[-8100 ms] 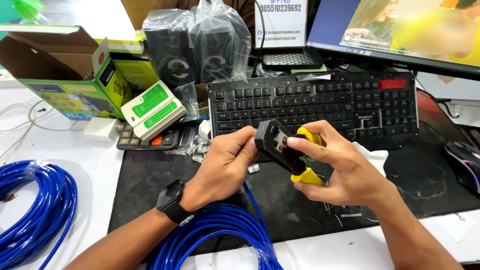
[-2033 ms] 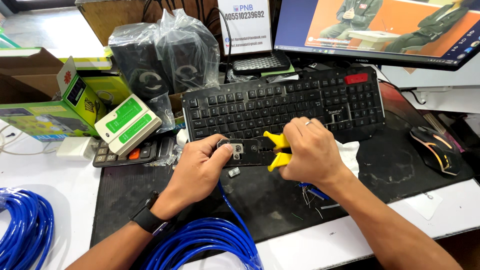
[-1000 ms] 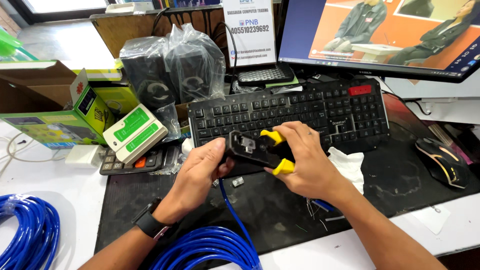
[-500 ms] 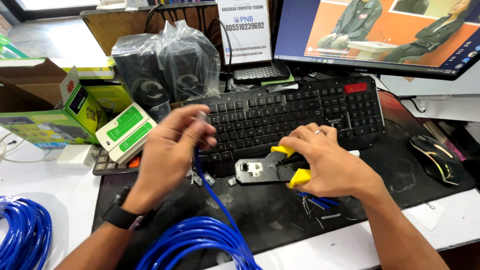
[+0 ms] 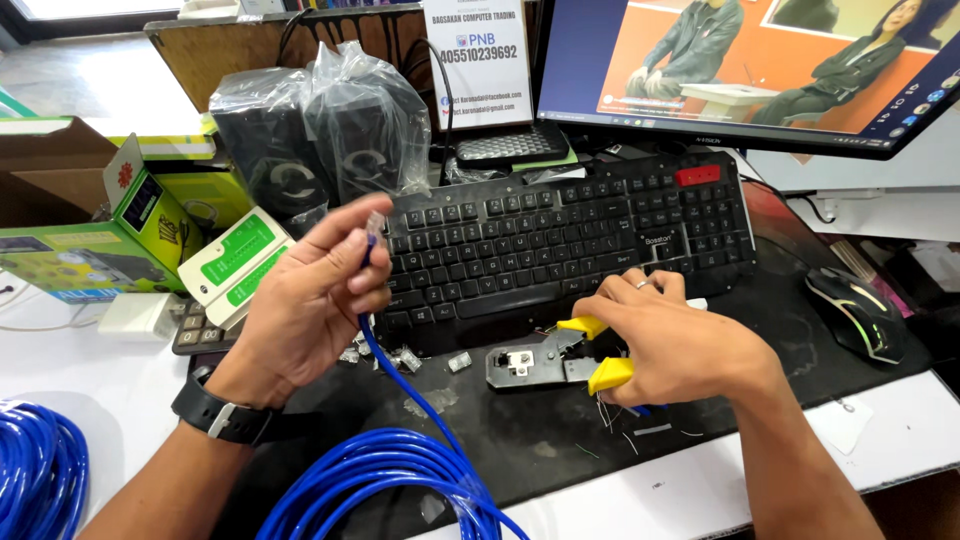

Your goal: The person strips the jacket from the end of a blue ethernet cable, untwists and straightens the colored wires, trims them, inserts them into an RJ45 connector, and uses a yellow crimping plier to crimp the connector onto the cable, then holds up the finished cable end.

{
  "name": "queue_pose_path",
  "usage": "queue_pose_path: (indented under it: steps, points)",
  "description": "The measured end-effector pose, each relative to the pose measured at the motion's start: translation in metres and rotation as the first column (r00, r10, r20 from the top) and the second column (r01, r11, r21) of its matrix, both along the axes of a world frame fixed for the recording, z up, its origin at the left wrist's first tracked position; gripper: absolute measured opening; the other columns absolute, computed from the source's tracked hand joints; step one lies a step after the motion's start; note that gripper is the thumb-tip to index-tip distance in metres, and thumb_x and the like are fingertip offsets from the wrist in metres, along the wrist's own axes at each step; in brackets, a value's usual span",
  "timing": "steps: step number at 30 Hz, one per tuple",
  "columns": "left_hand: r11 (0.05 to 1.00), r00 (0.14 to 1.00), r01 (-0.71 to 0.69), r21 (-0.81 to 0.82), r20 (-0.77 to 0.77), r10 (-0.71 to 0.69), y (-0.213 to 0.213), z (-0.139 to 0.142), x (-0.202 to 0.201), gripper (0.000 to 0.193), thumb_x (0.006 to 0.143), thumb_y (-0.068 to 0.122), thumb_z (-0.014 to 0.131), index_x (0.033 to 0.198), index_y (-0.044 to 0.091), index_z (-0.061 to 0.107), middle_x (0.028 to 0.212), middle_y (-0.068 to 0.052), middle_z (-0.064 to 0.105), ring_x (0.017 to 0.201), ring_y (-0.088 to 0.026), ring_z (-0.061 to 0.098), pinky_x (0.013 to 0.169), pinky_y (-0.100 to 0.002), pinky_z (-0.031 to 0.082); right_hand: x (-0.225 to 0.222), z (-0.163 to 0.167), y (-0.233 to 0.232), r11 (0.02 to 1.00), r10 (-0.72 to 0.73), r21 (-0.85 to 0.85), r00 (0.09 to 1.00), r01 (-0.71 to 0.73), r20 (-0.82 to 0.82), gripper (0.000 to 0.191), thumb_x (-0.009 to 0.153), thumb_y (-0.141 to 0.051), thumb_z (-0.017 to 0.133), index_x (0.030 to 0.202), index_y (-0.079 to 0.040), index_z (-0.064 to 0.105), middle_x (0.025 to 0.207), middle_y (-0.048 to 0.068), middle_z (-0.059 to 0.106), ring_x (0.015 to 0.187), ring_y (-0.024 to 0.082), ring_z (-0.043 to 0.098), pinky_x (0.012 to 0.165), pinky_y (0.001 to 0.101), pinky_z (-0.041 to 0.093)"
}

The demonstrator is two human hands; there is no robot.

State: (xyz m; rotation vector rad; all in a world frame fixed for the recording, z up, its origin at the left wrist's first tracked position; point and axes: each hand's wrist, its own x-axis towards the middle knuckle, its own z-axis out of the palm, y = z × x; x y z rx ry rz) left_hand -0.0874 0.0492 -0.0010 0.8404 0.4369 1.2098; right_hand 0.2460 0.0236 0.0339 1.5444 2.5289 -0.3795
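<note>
1. A blue cable (image 5: 400, 375) is held up in the left hand (image 5: 305, 305), its grip pinched on the cable just below a clear plug (image 5: 375, 222) at the tip; the plug stands raised above the left edge of the keyboard (image 5: 570, 240).
2. A crimper (image 5: 545, 362) with yellow handles lies on the black mat (image 5: 800, 390) in front of the keyboard; the right hand (image 5: 670, 345) rests over its handles, the fingers curled on them. How firmly they are clenched cannot be told.
3. The cable is judged light, soft and springy. It trails down from the hand to a loose coil (image 5: 385, 480) at the near edge of the tabletop (image 5: 110, 380). It is best taken close behind the plug, as shown, so that the end does not whip.
4. The plug is judged small, hard, slick and brittle. It is better held by its flat sides than by its clip.
5. The crimper is judged heavy and rigid, to be taken by both handles.
6. Counted: one crimper, one plug on the cable, and about four loose plugs (image 5: 405, 358) on the mat between the hands.
7. Two blue coils are seen, the second (image 5: 40, 470) at the far left edge.
8. Also in view: one green tester (image 5: 238, 265), one mouse (image 5: 858, 312), one monitor (image 5: 740, 70) and two bagged speakers (image 5: 320, 140).
</note>
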Motion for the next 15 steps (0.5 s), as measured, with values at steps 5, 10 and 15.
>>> queue_pose_path:
  steps: [5,10,15]
  points:
    - [0.999,0.998,0.044,-0.022,-0.046,-0.045,-0.0002,-0.002,0.0026,0.033,0.106,0.012,0.055,0.138,0.003,0.058,0.09,-0.005,0.062,0.07,-0.008,0.046,0.061,-0.023,0.039,-0.0034,-0.0043,-0.0012,0.999,0.037,-0.014,0.999,-0.036,0.022,0.083,0.058,-0.032,0.086,0.135,-0.016,0.056,0.117,0.006,0.055,0.116,0.025,0.045,0.104,0.0394,0.03]
    - [0.999,0.997,0.05,-0.013,-0.059,-0.05,-0.0031,-0.0002,0.0071,0.034,0.106,0.012,0.053,0.139,0.006,0.057,0.089,-0.004,0.06,0.069,-0.007,0.045,0.06,-0.022,0.038,-0.0072,-0.0076,-0.0012,0.999,0.036,-0.026,0.997,-0.034,0.062,0.086,0.059,-0.032,0.087,0.136,-0.016,0.054,0.119,0.007,0.053,0.118,0.027,0.044,0.106,0.0402,0.028]
    - [0.999,0.996,0.042,-0.022,-0.077,-0.044,-0.0061,0.0022,0.0076,0.038,0.103,0.008,0.052,0.141,0.006,0.058,0.091,-0.003,0.058,0.074,-0.008,0.047,0.062,-0.023,0.039,-0.0092,-0.0077,-0.0013,0.999,0.029,-0.032,0.996,-0.026,0.086,0.086,0.061,-0.033,0.086,0.138,-0.016,0.052,0.121,0.007,0.051,0.119,0.027,0.043,0.106,0.0408,0.029]
